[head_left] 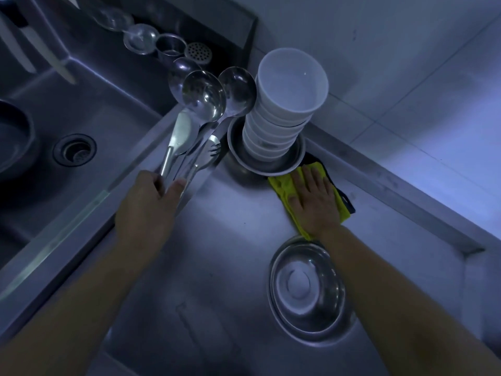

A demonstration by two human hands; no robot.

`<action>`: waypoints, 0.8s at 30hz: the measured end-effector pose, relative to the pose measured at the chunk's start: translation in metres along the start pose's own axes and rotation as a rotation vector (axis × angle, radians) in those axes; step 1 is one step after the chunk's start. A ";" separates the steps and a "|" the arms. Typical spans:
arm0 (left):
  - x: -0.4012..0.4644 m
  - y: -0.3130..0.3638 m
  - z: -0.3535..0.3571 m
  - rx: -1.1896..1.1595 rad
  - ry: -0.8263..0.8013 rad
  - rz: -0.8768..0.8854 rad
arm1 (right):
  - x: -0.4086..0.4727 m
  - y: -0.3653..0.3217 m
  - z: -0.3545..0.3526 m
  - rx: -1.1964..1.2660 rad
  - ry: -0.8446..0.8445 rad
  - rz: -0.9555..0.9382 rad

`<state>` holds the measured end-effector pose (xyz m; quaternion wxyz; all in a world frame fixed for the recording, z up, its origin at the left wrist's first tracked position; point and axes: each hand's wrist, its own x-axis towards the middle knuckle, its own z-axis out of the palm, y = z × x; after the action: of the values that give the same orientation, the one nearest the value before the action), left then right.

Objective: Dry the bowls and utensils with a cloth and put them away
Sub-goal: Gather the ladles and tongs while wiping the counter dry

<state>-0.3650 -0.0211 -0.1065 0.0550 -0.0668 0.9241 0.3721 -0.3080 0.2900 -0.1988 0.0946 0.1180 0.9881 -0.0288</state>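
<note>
Now, with the left hand (147, 202) gripping the utensils (200, 123) by their handles above the counter (222, 240), the right hand (314, 202), flat on the yellow cloth (282, 185) beside the stacked bowls (284, 109), should gather it and wipe each ladle singly.

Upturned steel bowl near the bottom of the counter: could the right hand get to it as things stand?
Probably yes. The right hand lies flat on the yellow cloth, holding nothing, and the upturned steel bowl sits just below it on the steel counter, with nothing between them.
</note>
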 end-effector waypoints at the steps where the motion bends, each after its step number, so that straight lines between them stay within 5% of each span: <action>1: -0.001 0.001 0.002 -0.001 0.007 -0.008 | 0.005 0.007 -0.001 -0.004 0.002 0.008; 11: -0.028 -0.012 -0.005 -0.032 0.006 -0.035 | -0.029 -0.015 0.006 0.117 -0.009 0.446; 24: -0.109 -0.077 -0.072 -0.075 0.017 -0.050 | -0.170 -0.190 0.046 0.092 0.040 0.006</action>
<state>-0.2487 -0.1166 -0.0908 0.0538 -0.0950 0.9080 0.4044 -0.1829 0.0634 -0.2043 0.0692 0.1257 0.9871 -0.0716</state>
